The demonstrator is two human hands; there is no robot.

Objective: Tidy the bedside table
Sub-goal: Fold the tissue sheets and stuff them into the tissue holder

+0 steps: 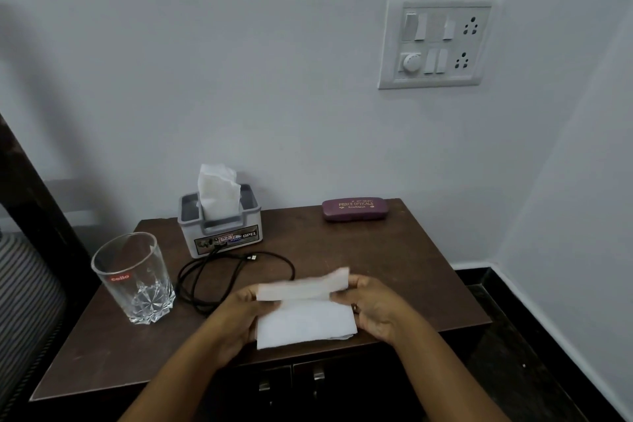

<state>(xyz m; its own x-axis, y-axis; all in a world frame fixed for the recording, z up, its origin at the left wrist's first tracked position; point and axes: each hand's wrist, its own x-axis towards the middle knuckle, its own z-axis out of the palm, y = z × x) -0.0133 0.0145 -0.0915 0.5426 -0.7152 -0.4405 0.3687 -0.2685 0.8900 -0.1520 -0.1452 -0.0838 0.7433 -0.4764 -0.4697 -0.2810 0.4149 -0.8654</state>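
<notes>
A white tissue point(305, 322) lies near the front edge of the dark wooden bedside table point(394, 260), its far edge lifted and folded over. My left hand point(239, 315) pinches the tissue's left side, and my right hand point(373, 308) pinches its right side. Behind them stands a grey tissue box point(222, 233) with a tissue sticking up from it. A black cable point(205, 271) lies looped in front of the box. A clear drinking glass point(137, 277) stands at the table's left. A purple spectacle case point(354, 209) lies at the back right.
The table stands against a grey wall, with a switchboard point(438, 41) above it. Cabinet doors with metal handles point(318, 377) sit below the tabletop. A striped bed edge point(24, 291) is at the left. Dark floor point(513, 336) lies to the right.
</notes>
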